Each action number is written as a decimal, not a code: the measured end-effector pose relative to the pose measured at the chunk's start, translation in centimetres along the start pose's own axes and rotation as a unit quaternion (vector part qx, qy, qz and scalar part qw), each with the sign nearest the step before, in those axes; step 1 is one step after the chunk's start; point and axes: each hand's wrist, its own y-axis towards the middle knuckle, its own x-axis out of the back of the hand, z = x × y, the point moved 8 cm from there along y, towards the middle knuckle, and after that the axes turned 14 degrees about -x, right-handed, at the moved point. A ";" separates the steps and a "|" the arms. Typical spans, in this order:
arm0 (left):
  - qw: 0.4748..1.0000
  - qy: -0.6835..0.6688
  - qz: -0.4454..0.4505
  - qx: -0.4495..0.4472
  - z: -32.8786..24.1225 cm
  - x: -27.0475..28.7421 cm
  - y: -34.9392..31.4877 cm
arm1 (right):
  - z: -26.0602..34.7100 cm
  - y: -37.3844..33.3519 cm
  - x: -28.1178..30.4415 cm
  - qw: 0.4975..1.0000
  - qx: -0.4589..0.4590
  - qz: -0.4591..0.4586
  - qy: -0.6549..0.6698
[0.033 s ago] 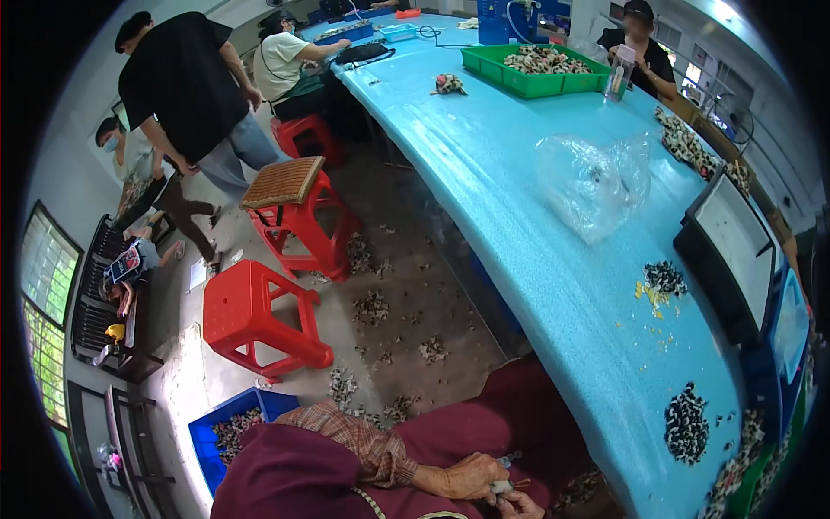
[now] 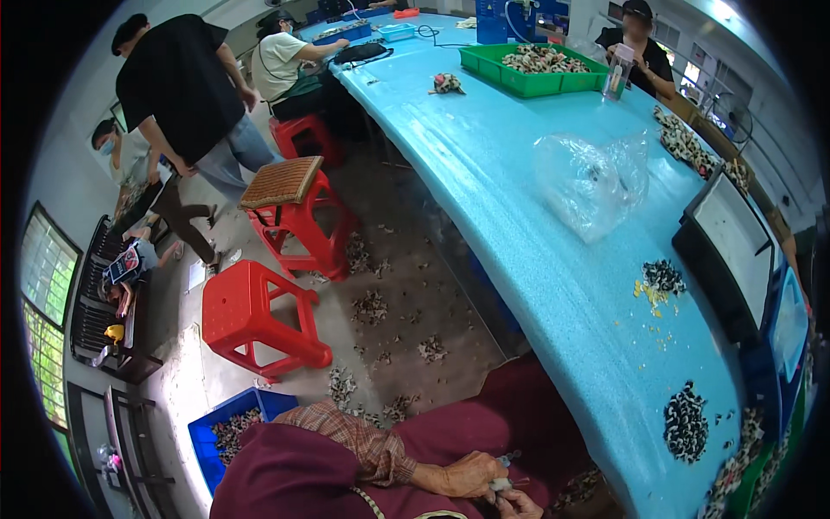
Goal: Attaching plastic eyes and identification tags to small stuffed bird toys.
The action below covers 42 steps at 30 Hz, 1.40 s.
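Observation:
Low in the view, over my dark red clothing (image 2: 458, 424), my two hands meet. My left hand (image 2: 467, 476), with a plaid sleeve (image 2: 372, 445) behind it, is closed with its fingertips pinching a small pale, whitish piece (image 2: 499, 485). At the lower edge, my right hand (image 2: 519, 505) is partly cut off; its fingers press against the same piece from the other side. A thin brownish strand sticks out beside the fingers. A small clear plastic bit (image 2: 512, 456) shows just beyond the left fingertips. The piece is too small to name.
The light blue table (image 2: 536, 251) curves along my right, bearing piles of small black-and-white pieces (image 2: 686, 424), a clear plastic bag (image 2: 592, 182), a green tray (image 2: 519, 82) and a black tray (image 2: 731, 251). Red stools (image 2: 251, 311) and a blue bin (image 2: 203, 432) stand left. Several people are around.
The view has shifted very slightly. The people at the left have moved a little; my hands stay together on the small pale piece.

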 end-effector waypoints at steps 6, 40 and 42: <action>0.992 -0.086 0.091 -0.008 -2.9 2.4 0.7 | 3.7 1.1 2.2 0.995 0.071 0.049 -0.057; 0.915 -0.007 0.050 -0.400 -12.8 9.8 -4.5 | 9.2 -8.9 -2.2 0.920 0.371 0.103 0.066; 0.905 0.001 0.056 -0.422 -13.2 9.8 -4.7 | 9.3 -9.1 -2.1 0.918 0.377 0.102 0.067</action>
